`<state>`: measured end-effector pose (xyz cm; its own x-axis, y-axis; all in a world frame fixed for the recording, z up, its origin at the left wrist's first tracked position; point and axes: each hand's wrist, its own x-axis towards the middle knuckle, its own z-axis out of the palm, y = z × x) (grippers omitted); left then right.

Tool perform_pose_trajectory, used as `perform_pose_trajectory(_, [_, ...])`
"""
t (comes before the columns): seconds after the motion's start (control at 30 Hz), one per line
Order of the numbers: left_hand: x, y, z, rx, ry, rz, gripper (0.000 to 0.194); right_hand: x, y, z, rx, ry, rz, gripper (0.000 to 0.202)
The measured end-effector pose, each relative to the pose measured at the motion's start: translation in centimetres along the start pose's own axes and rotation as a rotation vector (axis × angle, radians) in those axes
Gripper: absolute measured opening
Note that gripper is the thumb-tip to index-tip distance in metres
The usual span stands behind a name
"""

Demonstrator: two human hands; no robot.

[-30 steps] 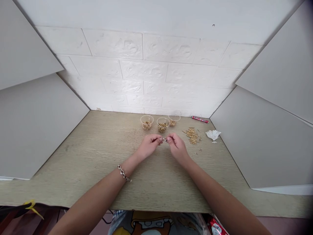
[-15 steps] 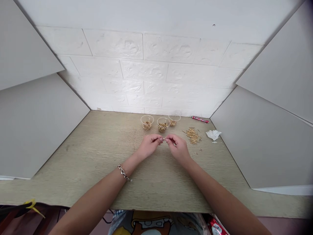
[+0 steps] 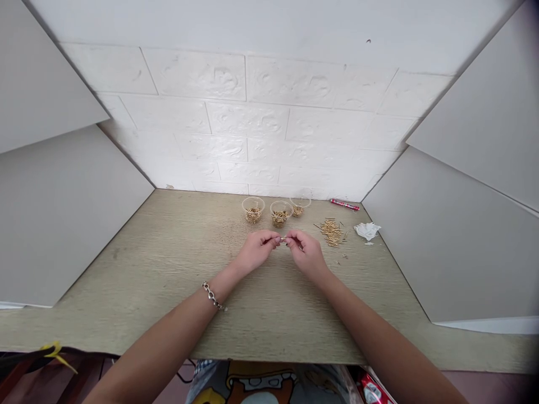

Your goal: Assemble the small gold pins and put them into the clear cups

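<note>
Over the middle of the table, my left hand [image 3: 257, 249] and my right hand [image 3: 307, 253] meet fingertip to fingertip. Both are closed in a pinch on a small gold-coloured metal pin [image 3: 283, 239], which bridges the narrow gap between them. Its ends are hidden by the fingers. Just beyond the hands stand a clear plastic cup [image 3: 253, 211] and a second clear cup [image 3: 280, 214], each holding small gold-coloured metal pieces. A third cup [image 3: 300, 203] behind them holds fewer. Right of my right hand lies a pile of slim gold-coloured pins [image 3: 332, 232].
A crumpled white tissue [image 3: 368, 230] lies near the right panel [image 3: 455, 241]. Against the brick-patterned wall [image 3: 269, 120] is a red tube-shaped packet [image 3: 345, 204]. Tiny loose bits [image 3: 345, 256] are scattered on the wooden table [image 3: 168, 247]. Another panel [image 3: 71, 207] borders the left side.
The fingertips of my two hands have drawn very slightly apart, so a little more of the pin shows between them. The cups and the pile have stayed put.
</note>
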<state>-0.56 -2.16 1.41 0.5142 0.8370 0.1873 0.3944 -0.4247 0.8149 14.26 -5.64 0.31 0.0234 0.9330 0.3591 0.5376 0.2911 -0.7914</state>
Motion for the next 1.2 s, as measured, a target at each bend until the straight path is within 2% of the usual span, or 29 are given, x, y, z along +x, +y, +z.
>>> perform_pose_trajectory(0.33, [-0.28,0.33,0.1,0.228,0.044,0.117,0.024,-0.09,0.31,0.28,0.055,-0.033,0.047,0.014])
perform_pose_trajectory(0.5, [-0.34,0.42,0.22,0.221,0.043,0.078,0.024,-0.17,0.37,0.53,0.126,-0.03,0.106,0.013])
perform_pose_trajectory(0.8, [-0.18,0.45,0.53,0.084,0.036,-0.065,0.025,-0.28,0.06,0.57,-0.008,0.009,0.054,0.016])
perform_pose_trajectory(1.2, [-0.24,0.39,0.72,0.206,0.053,-0.001,0.024,-0.19,0.13,0.67,-0.023,0.034,0.056,0.011])
